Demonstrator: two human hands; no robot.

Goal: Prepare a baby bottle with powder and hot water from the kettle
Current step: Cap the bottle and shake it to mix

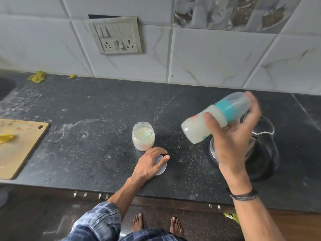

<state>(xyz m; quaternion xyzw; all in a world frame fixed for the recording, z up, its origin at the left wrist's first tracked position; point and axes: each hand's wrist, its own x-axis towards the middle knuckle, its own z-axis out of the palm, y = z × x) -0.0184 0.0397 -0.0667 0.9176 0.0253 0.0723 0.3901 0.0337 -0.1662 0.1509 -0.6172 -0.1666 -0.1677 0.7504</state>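
My right hand [232, 136] grips a baby bottle [196, 129] full of milky white liquid, with a teal collar and a clear cap. The bottle lies tilted almost on its side in the air, above and left of a black electric kettle [264, 153] on the dark counter. An open glass jar of white powder [143, 136] stands at the counter's middle. Just in front of the jar my left hand [151, 162] rests on the jar's pale round lid [161, 166], which lies flat on the counter.
A wooden cutting board [20, 145] with a yellow scrap lies at the left. A yellow cloth [37, 76] sits by the tiled wall, a switch and socket plate [115, 36] above it. The sink's edge [7, 87] shows far left. The counter's front edge [156, 193] runs below my arms.
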